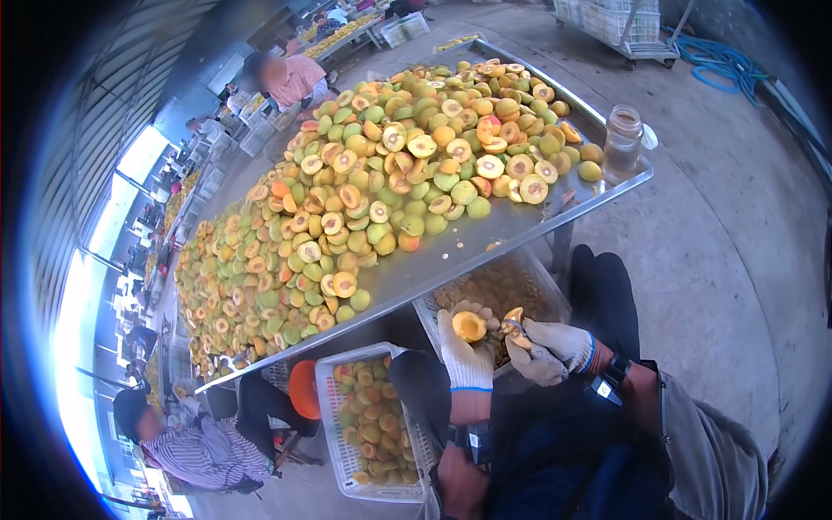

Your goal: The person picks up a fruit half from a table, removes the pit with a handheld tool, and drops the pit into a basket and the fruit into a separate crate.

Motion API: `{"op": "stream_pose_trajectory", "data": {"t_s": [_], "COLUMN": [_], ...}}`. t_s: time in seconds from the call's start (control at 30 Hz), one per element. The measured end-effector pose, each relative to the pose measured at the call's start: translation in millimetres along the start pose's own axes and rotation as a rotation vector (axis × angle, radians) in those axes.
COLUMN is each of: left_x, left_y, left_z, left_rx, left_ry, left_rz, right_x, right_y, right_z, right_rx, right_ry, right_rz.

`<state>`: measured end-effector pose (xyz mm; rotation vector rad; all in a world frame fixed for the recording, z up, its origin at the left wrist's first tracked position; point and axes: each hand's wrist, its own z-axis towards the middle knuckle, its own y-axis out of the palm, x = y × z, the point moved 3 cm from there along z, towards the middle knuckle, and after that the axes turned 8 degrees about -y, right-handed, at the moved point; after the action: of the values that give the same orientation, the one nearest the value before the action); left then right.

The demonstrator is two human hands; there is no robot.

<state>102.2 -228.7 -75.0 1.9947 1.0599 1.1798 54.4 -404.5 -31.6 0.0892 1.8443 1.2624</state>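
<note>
My left hand (468, 354), in a white knitted glove, holds a halved yellow peach (469, 327) with its hollow facing up. Close beside it, my gloved right hand (550, 348) has its fingers closed around an orange-edged peach piece (513, 322); whether a small tool is also in that grip I cannot tell. Both hands are over a white crate (555, 299) with brownish pits and scraps in it. Ahead, a large heap of halved peaches (347, 204), green, yellow and orange, covers much of the metal table (451, 260).
A white basket (327, 407) of peach halves stands left of my legs. A jar (622, 143) of clear liquid sits at the table's right corner. One person (208, 451) sits at left, another (290, 78) across the table. A cart (637, 35) and blue hose (715, 65) are behind.
</note>
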Motion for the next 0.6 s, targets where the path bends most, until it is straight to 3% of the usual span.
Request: {"op": "stream_pose_trajectory", "data": {"t_s": [0.17, 0.23, 0.3, 0.33, 0.4, 0.47, 0.53, 0.57, 0.6], "left_x": [11, 20, 39, 51, 85, 116, 151, 170, 190], "left_y": [0, 1, -7, 1, -26, -17, -31, -50, -76], "left_z": [-6, -11, -18, -33, -41, -86, -109, -118, -127], "left_rx": [-0.007, -0.013, 0.016, 0.072, 0.218, 0.460, 0.690, 0.693, 0.919], "left_ry": [0.041, 0.088, 0.106, 0.199, 0.353, 0.992, 0.884, 0.888, 0.928], "left_rz": [-0.005, 0.014, 0.077, 0.166, 0.318, 1.361, 1.002, 1.008, 1.255], "right_x": [-9, -15, -4, -2, 0, 0, 4, 5, 4], "right_y": [6, -4, -17, -23, -24, -27, -32, -34, -32], "right_z": [-1, 10, 17, 16, 14, 16, 17, 18, 19], "right_rx": [-0.049, 0.191, 0.295, 0.405, 0.406, 0.447, 0.458, 0.471, 0.466], "right_ry": [-0.061, 0.117, 0.142, 0.167, 0.183, 0.131, 0.139, 0.155, 0.153], "right_rz": [0.098, -0.453, -0.590, -0.729, -0.702, -0.848, -0.847, -0.852, -0.848]}}
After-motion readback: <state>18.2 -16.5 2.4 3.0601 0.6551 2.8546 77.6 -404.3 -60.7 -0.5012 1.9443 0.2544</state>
